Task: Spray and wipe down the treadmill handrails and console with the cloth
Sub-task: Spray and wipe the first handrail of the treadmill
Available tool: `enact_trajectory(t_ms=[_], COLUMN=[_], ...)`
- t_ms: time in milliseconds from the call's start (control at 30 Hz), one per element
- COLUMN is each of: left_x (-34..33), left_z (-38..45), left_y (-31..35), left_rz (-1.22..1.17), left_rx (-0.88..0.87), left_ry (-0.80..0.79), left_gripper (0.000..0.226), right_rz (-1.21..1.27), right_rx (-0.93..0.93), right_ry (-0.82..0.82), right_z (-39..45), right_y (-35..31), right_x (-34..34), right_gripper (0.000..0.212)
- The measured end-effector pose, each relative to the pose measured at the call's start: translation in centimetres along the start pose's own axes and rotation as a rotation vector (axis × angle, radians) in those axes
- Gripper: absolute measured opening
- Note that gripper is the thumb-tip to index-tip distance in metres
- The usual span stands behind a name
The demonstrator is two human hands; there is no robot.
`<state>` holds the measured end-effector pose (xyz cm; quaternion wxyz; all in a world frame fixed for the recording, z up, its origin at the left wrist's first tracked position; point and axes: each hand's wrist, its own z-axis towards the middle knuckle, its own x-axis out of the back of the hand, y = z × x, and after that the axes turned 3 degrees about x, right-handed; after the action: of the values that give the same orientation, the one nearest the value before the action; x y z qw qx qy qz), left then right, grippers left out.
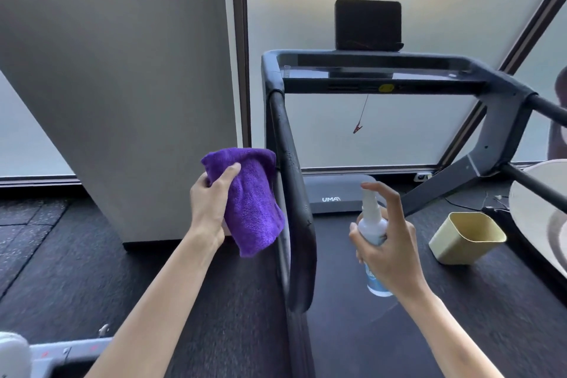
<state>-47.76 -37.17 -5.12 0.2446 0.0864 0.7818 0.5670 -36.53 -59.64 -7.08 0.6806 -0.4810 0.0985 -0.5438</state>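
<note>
The purple cloth (250, 199) is bunched in the left hand (211, 202), whose grip is closed round it, just left of the black left handrail (291, 181). The right hand (389, 242) grips a white spray bottle (372, 233), forefinger raised over the nozzle, just right of that rail. Beyond, the console (377, 70) spans both rails. A yellow tub (466, 238) sits on the belt, with open room between.

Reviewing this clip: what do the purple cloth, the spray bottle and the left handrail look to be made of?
Cloth: soft looped pile, likely microfibre or terry; fuzzy, matte, drapes limply. Bottle: apparently plastic, whitish translucent body, white pump top, blue label. Left handrail: black matte covering, probably foam or rubber; surface scuffed and pitted. What is underneath cannot be seen.
</note>
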Motion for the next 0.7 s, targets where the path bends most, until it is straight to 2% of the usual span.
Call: enact_trajectory(t_ms=[167, 233, 333, 400, 533, 600, 700], left_x=[-3.5, -5.3, -6.1, -5.5, -4.8, -5.3, -6.6], left_z=[-0.8, -1.2, -1.5, -2.2, -4.1, -4.6, -3.3], left_y=[1.3, 0.0, -2.7, -3.5, -4.8, -5.3, -5.3], left_rz=[0.128, 0.330, 0.755, 0.772, 0.734, 0.758, 0.870], left_rx=[-0.357, -0.428, -0.504, -0.503, -0.520, -0.557, -0.666], left_ry=[-0.107, -0.234, -0.301, -0.324, -0.325, -0.244, -0.183], left_gripper=[0.011, 0.019, 0.051, 0.063, 0.073, 0.064, 0.036], right_rz=[0.016, 0.007, 0.017, 0.026, 0.046, 0.057, 0.074], right_rx=[-0.008, -0.007, -0.017, -0.018, -0.046, -0.052, -0.051], right_ry=[0.027, 0.058, 0.076, 0.082, 0.071, 0.066, 0.080], right_z=[1.0, 1.5, 2.0, 2.3, 2.9, 3.3, 4.2], right_y=[0.7, 1.1, 1.6, 1.9, 2.8, 3.1, 3.2], right_x=[0.4, 0.7, 1.0, 1.1, 0.5, -0.1, -1.0], right_gripper=[0.079, 0.079, 0.076, 0.077, 0.071, 0.072, 0.073])
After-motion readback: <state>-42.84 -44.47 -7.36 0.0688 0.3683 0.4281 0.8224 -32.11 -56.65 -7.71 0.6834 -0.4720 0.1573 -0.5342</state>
